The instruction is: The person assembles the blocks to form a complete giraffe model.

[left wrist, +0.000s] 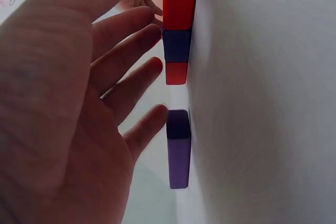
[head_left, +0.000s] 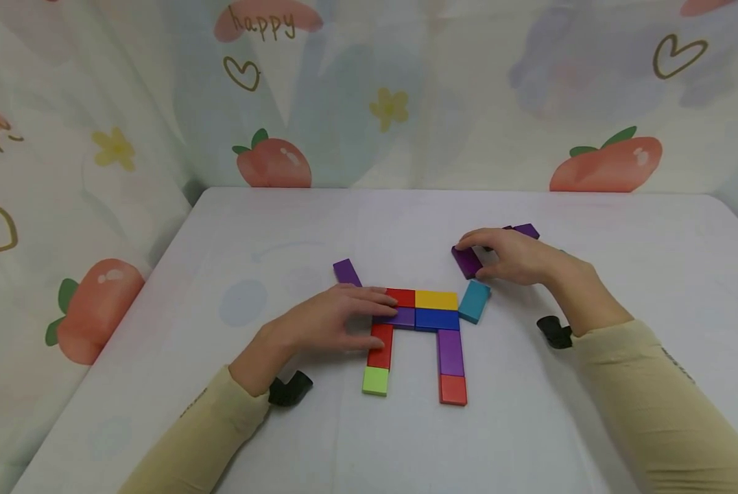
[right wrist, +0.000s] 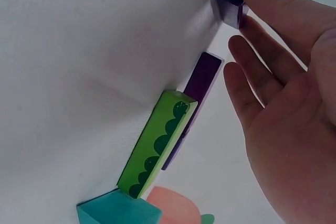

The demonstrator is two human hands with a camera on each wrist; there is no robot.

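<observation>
My right hand pinches a dark purple block between thumb and fingers, just above a tilted teal block. In the right wrist view that purple block shows at the top by the thumb. My left hand lies with extended fingers over the left end of a flat block figure, fingertips on or close above it. The figure has a yellow block, a blue block, red and purple blocks, and two legs ending in a light green block and a red block. A purple block slants off its upper left.
Beyond my right hand lies another purple block, partly hidden in the head view. A green block with dark scallops shows in the right wrist view. The white table meets a printed curtain at its back edge.
</observation>
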